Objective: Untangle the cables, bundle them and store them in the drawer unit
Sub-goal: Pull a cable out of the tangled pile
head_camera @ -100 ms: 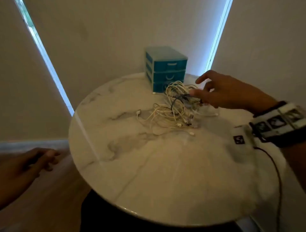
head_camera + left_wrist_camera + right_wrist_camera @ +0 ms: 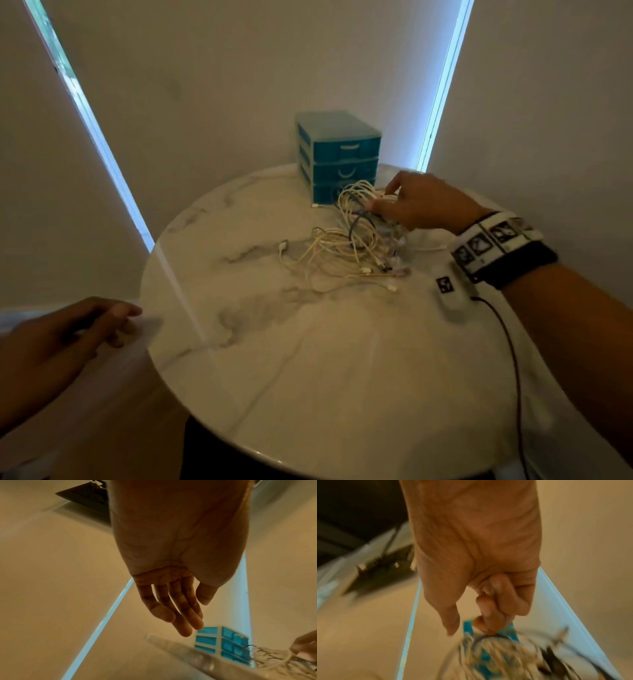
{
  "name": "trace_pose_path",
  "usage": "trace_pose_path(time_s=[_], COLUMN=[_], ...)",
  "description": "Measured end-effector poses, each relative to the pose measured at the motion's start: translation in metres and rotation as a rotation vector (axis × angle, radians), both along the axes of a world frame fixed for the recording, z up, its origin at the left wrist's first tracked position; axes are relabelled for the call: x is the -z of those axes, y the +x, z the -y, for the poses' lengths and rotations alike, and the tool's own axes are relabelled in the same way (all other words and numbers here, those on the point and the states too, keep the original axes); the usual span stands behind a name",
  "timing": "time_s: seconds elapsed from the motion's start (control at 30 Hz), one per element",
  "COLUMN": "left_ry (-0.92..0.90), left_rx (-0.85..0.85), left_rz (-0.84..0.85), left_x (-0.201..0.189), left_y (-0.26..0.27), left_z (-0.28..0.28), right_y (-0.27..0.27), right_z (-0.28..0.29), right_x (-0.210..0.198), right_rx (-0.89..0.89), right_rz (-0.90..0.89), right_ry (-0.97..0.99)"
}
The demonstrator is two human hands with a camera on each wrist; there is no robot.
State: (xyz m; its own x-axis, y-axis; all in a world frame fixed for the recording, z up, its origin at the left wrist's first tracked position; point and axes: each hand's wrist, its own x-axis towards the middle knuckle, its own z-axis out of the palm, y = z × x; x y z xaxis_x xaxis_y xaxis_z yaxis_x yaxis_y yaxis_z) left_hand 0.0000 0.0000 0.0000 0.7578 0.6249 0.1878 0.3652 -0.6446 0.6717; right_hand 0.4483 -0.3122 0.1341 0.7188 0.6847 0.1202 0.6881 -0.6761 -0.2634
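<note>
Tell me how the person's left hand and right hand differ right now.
The right hand reaches over the round marble table into the tangled pile of white and dark cables; the left hand hangs off the table's left edge, away from the pile. The right hand's fingers curl round cable strands; the left hand's fingers are straight and hold nothing. Both are bare.

Table (image 2: 308, 359) is done in white marble with grey veining. The drawer unit (image 2: 339, 156) is teal-blue with a paler frame and white handles. Cables (image 2: 346, 246) are mostly cream and white, with one dark grey-blue strand mixed in. A wristband (image 2: 500, 240) in white is printed with black square markers, and a black strap is seen beside it.
</note>
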Motion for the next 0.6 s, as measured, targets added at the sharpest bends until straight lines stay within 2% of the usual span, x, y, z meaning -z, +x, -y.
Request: trace_pose_path(time_s=[0.07,0.13,0.2,0.33,0.43,0.5,0.53,0.57,0.6], left_ry=[-0.045,0.06,0.066,0.063,0.084,0.113,0.11,0.102,0.088], left_rx=[0.006,0.032,0.074,0.163,0.234,0.297,0.327,0.351,0.365], left_rz=[0.015,0.084,0.094,0.127,0.119,0.121,0.118,0.106,0.082], left_x=[-0.039,-0.052,-0.063,-0.085,-0.104,-0.117,-0.123,-0.127,-0.128], left_y=[0.028,0.048,0.069,0.113,0.155,0.183,0.196,0.209,0.222], left_z=[0.034,0.051,0.06,0.082,0.089,0.093,0.097,0.103,0.108], right_y=[0.014,0.025,0.034,0.036,0.026,0.015,0.011,0.008,0.006], right_z=[-0.024,-0.034,-0.037,-0.034,-0.026,-0.022,-0.02,-0.019,-0.019], right_x=[0.025,0.041,0.051,0.045,0.013,-0.003,-0.004,0.003,0.014], right_rx=[-0.021,-0.039,-0.044,-0.021,-0.158,-0.273,-0.311,-0.336,-0.354], right_rz=[-0.028,-0.096,-0.181,-0.411,-0.52,-0.59,-0.657,-0.706,-0.695], right_ry=[-0.057,0.029,0.159,0.646,1.062,1.24,1.257,1.176,0.984])
